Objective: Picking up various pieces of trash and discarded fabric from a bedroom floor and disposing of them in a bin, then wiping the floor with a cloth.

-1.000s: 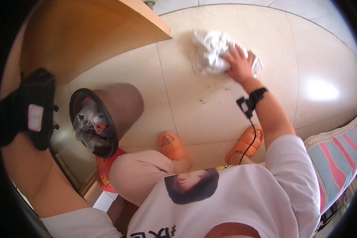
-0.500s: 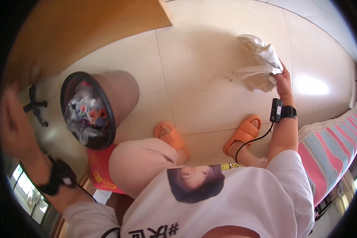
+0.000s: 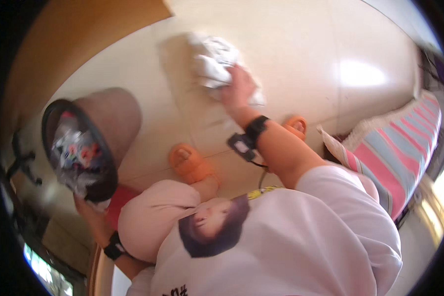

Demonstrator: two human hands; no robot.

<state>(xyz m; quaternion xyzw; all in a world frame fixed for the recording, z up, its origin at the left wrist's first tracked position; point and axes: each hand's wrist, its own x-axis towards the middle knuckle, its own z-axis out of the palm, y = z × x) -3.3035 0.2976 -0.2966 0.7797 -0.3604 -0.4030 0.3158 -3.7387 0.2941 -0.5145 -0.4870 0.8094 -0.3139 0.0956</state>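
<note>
My right hand (image 3: pixel 238 91) is closed on a crumpled white cloth (image 3: pixel 214 56) out in front of my feet. The cloth is low over the pale tiled floor (image 3: pixel 293 52) and looks pressed against it, though motion blurs both. At the left is a brown trash bin (image 3: pixel 111 111) with a black rim, holding clear plastic wrappers (image 3: pixel 76 148) and colourful scraps. My left hand (image 3: pixel 87 208) is just below the near side of the bin's rim. Its fingers are mostly hidden by the bin, and a small white patch shows beside them.
My feet in orange slippers (image 3: pixel 192 163) stand on the tiles. A wooden furniture panel (image 3: pixel 103 29) fills the far left. To the right is a seat with a striped pink and blue cover (image 3: pixel 394 153). A dark chair base (image 3: pixel 22 160) stands beyond the bin.
My right hand has swept the cloth leftward across the floor, and the cloth is more bunched. My left hand has dropped from the far left down to the near side of the bin.
</note>
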